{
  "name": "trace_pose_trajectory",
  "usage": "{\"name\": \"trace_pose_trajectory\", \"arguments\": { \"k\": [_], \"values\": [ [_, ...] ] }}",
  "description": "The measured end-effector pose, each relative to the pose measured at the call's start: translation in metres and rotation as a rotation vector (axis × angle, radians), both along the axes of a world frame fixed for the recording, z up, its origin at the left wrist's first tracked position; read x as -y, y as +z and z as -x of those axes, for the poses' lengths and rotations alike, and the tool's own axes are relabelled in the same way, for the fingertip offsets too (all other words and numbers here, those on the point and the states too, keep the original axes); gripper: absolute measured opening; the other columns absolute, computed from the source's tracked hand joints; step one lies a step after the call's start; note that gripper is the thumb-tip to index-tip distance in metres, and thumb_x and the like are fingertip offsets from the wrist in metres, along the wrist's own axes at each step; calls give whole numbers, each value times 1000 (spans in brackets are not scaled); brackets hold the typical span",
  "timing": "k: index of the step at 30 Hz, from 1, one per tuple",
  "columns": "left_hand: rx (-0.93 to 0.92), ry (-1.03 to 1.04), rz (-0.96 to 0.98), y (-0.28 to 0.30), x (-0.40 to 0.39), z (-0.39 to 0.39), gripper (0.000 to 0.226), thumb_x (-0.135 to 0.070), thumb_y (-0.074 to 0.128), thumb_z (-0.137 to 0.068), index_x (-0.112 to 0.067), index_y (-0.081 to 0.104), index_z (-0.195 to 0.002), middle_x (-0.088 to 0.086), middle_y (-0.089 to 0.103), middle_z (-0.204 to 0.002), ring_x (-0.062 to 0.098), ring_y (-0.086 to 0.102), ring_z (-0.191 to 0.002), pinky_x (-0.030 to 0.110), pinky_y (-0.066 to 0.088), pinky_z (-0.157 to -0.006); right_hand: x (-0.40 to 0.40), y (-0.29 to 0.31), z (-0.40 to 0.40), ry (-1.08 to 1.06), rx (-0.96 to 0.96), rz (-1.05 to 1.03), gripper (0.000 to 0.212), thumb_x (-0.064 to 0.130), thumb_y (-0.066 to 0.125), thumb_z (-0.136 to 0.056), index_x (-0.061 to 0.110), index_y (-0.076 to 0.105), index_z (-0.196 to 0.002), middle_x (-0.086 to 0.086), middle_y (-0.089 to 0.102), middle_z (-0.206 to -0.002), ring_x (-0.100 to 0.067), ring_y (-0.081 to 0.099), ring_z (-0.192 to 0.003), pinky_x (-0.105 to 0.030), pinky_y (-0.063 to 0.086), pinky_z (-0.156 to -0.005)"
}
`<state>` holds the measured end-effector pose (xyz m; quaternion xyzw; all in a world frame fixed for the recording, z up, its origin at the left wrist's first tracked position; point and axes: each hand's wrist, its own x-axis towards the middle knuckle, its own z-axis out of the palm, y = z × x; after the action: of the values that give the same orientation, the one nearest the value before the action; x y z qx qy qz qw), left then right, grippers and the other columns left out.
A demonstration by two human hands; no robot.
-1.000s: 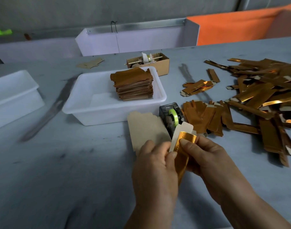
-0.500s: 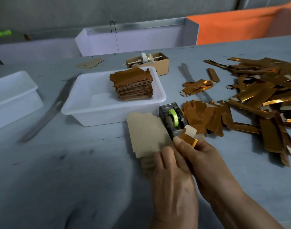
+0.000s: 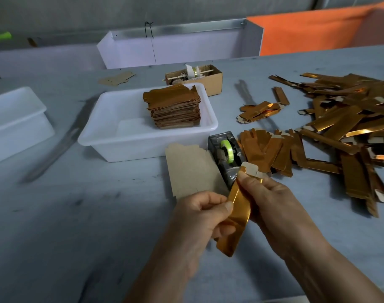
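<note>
A white tub [image 3: 16, 119] sat far left, then a white bin [image 3: 143, 149] holding stacked gold blanks [image 3: 175, 108]. Your left hand [image 3: 197, 221] pinched the gold carton sleeve [image 3: 239, 215] just before the tape dispenser [image 3: 224, 158]; your right hand [image 3: 274, 204] gripped its top end, with folded gold cartons [image 3: 350, 127] heaped beyond
</note>
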<state>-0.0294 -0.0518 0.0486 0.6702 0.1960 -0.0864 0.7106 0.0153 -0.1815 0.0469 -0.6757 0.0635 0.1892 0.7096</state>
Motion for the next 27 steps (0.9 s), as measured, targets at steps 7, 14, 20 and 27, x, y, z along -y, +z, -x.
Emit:
{"name": "trace_pose_trajectory", "arguments": {
  "k": [7, 14, 20, 27],
  "values": [
    [-6, 313, 73, -5, -18, -7, 6, -12, 63, -87, -13, 67, -82, 3, 61, -70, 12, 52, -61, 19, 42, -50, 32, 11, -33, -111, 309, 375, 20, 43, 56, -86, 29, 66, -75, 11, 65, -74, -9, 61, -78, -27, 44, -65],
    [-7, 340, 35, -14, -15, -10, 6, -14, 63, -88, -9, 67, -89, 16, 59, -87, 15, 45, -63, 21, 34, -49, 24, -11, -44, 34, 247, 479, 14, 36, 65, -85, 27, 67, -74, 15, 65, -64, 0, 59, -66, -16, 36, -55],
    [0, 311, -19, -16, -11, -12, 3, -18, 66, -86, -16, 68, -87, 9, 60, -78, 16, 48, -64, 20, 36, -43, 17, -9, -51, 49, 187, 486, 14, 29, 66, -85, 18, 69, -76, -2, 66, -79, -13, 58, -76, -22, 36, -54],
    [0, 319, -22, -15, -9, -13, 14, -16, 69, -85, -19, 71, -71, -1, 60, -59, 10, 49, -53, 18, 38, -39, 15, -4, -50, 84, 149, 480, 13, 28, 65, -85, 17, 68, -78, -4, 66, -84, -16, 58, -81, -24, 36, -56]
  ]
}}
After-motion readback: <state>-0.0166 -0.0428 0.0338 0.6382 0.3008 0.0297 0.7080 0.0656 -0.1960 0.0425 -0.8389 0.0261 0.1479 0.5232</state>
